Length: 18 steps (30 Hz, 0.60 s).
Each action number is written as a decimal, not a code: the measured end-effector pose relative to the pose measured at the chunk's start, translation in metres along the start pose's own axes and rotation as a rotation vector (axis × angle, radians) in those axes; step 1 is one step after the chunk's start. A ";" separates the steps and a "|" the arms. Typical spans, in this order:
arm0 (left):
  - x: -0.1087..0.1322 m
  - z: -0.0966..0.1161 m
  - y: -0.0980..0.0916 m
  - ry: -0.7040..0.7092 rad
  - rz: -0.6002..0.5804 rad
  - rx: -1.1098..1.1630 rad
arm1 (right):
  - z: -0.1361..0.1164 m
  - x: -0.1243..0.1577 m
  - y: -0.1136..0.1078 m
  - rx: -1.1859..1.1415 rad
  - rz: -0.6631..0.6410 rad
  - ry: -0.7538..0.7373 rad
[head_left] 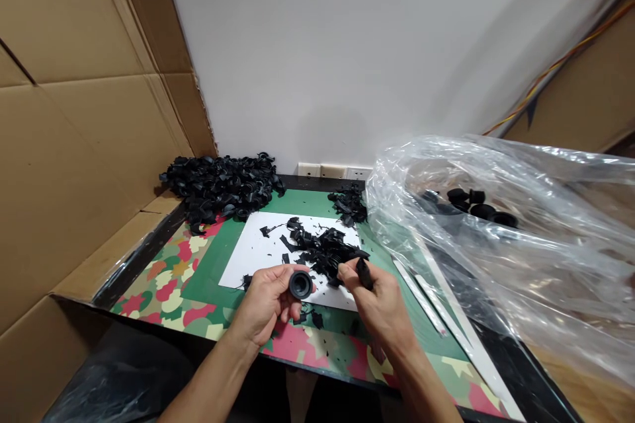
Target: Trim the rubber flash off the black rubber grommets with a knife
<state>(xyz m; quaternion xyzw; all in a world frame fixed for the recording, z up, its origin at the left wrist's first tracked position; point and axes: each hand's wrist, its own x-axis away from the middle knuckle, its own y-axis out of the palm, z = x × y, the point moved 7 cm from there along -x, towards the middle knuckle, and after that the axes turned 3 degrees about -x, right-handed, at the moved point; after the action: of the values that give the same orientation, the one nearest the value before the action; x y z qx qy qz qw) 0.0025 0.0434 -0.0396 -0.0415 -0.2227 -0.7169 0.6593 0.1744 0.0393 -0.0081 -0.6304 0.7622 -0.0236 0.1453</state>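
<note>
Between the thumb and fingers of my left hand (pixel 272 297) is a round black rubber cap (pixel 300 285), its hollow side turned up toward me. My right hand (pixel 373 297) is closed around a slim black tool handle (pixel 364 273); its working end is hidden. The two hands are a short way apart over the front edge of a white sheet (pixel 238 261). Just beyond them lies a loose heap of black rubber scraps (pixel 322 248), with small crumbs scattered about it.
A large pile of black rubber pieces (pixel 228 185) stands at the back left beside a cardboard wall (pixel 89 125). A smaller scrap pile (pixel 348 203) sits at the back. On the right, a clear plastic bag (pixel 411 165) holds several black caps (pixel 481 211). White strips (pixel 441 317) lie near it.
</note>
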 end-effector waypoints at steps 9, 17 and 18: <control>0.002 0.005 0.000 0.071 0.016 -0.153 | -0.021 0.003 0.029 0.086 -0.225 -0.320; -0.001 0.005 -0.002 0.167 0.024 -0.290 | -0.029 0.012 0.043 0.563 -0.177 -0.596; -0.001 0.005 -0.001 0.186 0.013 -0.311 | -0.029 0.013 0.045 0.617 -0.162 -0.602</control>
<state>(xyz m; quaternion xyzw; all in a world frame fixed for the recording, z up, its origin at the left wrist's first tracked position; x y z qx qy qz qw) 0.0005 0.0466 -0.0358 -0.0781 -0.0470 -0.7392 0.6673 0.1217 0.0320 0.0075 -0.5937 0.5913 -0.0768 0.5403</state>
